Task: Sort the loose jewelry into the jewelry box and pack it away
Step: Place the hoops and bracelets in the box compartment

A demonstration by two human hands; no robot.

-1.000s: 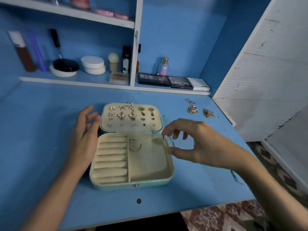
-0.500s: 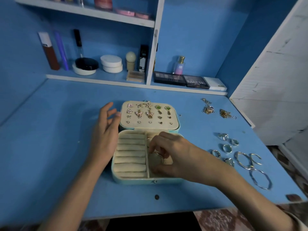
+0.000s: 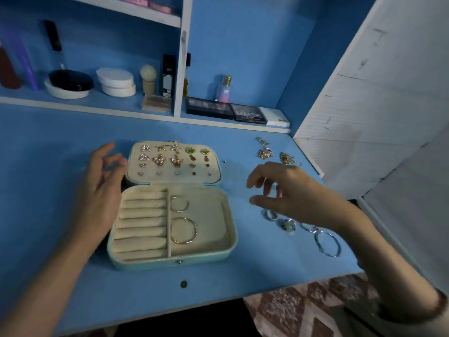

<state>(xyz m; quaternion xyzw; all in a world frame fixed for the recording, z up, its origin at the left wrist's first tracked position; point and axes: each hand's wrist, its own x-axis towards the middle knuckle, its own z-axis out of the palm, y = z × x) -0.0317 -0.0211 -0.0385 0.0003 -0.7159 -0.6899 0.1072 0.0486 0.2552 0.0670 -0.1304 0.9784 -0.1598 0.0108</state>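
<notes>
Leftward on the bench (image 3: 60, 142), left hand (image 3: 102, 190) laid alongside the left wall of the jewelry box (image 3: 145, 263), fingers loose and spread, holding nothing; at mid-bench near the front edge, box lying open, lid (image 3: 170, 178) folded back flat toward the rear edge and studded with rows of earrings (image 3: 160, 160); in the base, padded ring rolls (image 3: 141, 224) filling the left compartment; in the right compartment, a small gold hoop (image 3: 179, 203) at the back and a larger gold bangle (image 3: 183, 230) in front of it, apart; further right, right hand (image 3: 296, 195) poised above the bench, fingers slack and parted, gripping nothing; beneath and just beside it, silver rings (image 3: 288, 224); a silver bangle (image 3: 326, 242) toward the front right corner; gold chains (image 3: 264, 153) toward the rear right corner.
</notes>
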